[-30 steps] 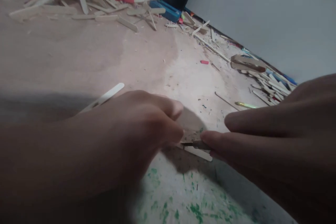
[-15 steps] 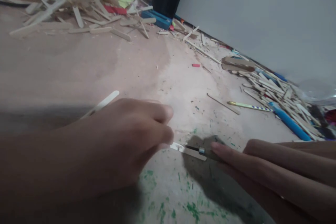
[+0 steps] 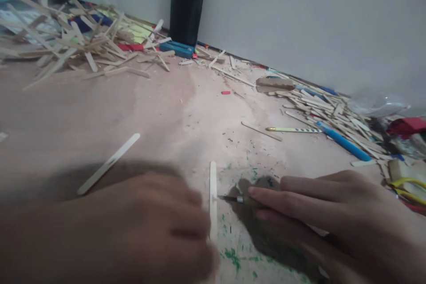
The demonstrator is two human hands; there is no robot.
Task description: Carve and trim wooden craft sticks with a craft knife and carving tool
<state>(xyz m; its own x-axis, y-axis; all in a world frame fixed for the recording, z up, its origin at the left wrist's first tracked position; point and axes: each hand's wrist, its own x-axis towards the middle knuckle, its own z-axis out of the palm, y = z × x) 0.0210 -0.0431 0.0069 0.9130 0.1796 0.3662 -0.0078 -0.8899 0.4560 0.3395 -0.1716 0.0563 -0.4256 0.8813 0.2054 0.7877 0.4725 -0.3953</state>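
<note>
I have the right hand (image 3: 333,213) with its fingers clamped around a small knife (image 3: 234,199), the blade tip just beside the right edge of a wooden stick (image 3: 213,182) that lies on the tabletop (image 3: 159,111) between both hands. The left hand (image 3: 149,226) is curled by the stick's near end, though blur means I can't tell whether its fingers grip it. If that hold is loose, sideways pressure could swivel the stick; a slip could send the blade towards the left knuckles, and pushing hard could split the thin wood
</note>
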